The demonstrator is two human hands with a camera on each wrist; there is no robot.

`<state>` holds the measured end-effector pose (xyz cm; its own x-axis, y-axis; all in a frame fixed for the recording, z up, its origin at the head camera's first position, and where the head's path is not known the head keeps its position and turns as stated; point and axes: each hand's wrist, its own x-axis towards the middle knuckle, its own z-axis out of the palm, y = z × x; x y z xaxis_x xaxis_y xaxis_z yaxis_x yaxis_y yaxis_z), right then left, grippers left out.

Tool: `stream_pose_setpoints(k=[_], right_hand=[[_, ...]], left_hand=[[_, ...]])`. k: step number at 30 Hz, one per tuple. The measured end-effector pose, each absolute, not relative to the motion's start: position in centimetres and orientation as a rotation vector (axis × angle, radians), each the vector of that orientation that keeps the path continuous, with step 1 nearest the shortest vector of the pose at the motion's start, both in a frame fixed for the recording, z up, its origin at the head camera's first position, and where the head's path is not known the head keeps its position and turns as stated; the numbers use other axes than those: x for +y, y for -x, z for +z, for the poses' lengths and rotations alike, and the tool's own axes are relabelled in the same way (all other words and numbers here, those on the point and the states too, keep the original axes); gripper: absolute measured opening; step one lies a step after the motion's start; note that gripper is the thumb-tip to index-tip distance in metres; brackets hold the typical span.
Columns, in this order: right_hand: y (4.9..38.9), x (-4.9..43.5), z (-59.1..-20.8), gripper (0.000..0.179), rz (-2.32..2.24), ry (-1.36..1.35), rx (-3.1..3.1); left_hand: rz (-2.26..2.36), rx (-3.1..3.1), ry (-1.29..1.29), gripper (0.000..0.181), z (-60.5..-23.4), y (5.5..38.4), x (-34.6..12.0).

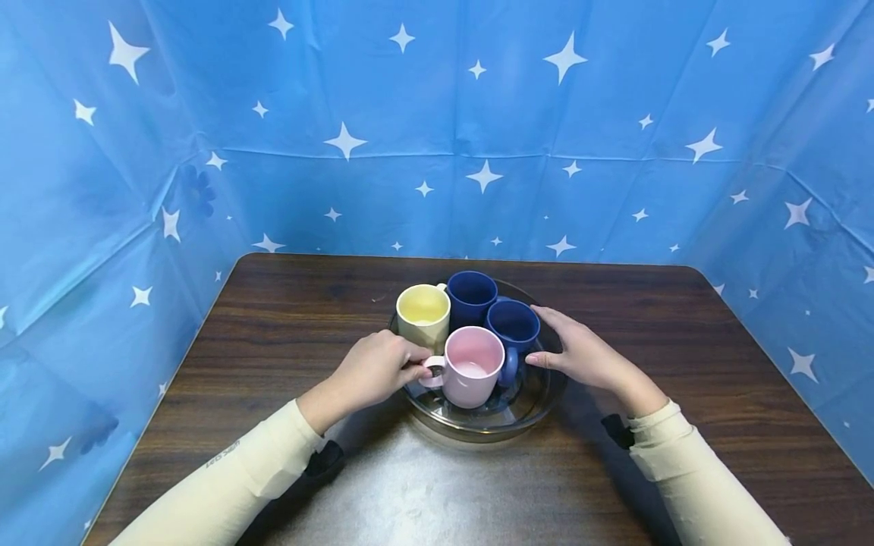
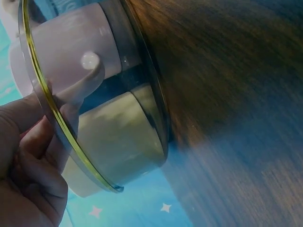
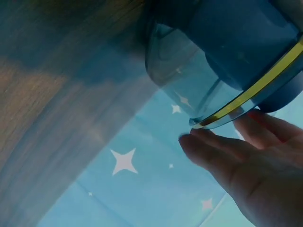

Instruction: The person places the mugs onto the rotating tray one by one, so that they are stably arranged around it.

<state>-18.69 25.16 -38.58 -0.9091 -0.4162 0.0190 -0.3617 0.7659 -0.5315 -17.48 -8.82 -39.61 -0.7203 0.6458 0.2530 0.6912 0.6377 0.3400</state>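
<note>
A round clear dish [image 1: 486,435] with a gold rim holds a pink mug [image 1: 470,390], a yellow mug [image 1: 418,334] and two dark blue mugs, one at the back [image 1: 471,290] and one at the right [image 1: 514,326]. My left hand [image 1: 372,371] pinches the pink mug's handle [image 1: 432,364] between thumb and fingers. In the left wrist view the dish's wall crosses in front of the pink mug [image 2: 90,42]. My right hand [image 1: 583,353] is beside the right blue mug, thumb and fingers spread, with fingertips close to its side and the dish's rim.
Dark wood-grain table [image 1: 314,296] lies under the dish. Blue cloth with white stars [image 1: 451,114] hangs behind the table and along both sides. A black band [image 1: 617,431] shows at the right wrist.
</note>
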Motion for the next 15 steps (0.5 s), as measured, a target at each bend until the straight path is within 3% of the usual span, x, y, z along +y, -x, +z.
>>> stream_pose_setpoints(k=[15], right_hand=[[19.12,24.75,-38.55,0.075,-0.79,0.6,2.919]], left_hand=[[-0.599,-2.737,1.161,0.017,-39.57,17.55,-8.7]])
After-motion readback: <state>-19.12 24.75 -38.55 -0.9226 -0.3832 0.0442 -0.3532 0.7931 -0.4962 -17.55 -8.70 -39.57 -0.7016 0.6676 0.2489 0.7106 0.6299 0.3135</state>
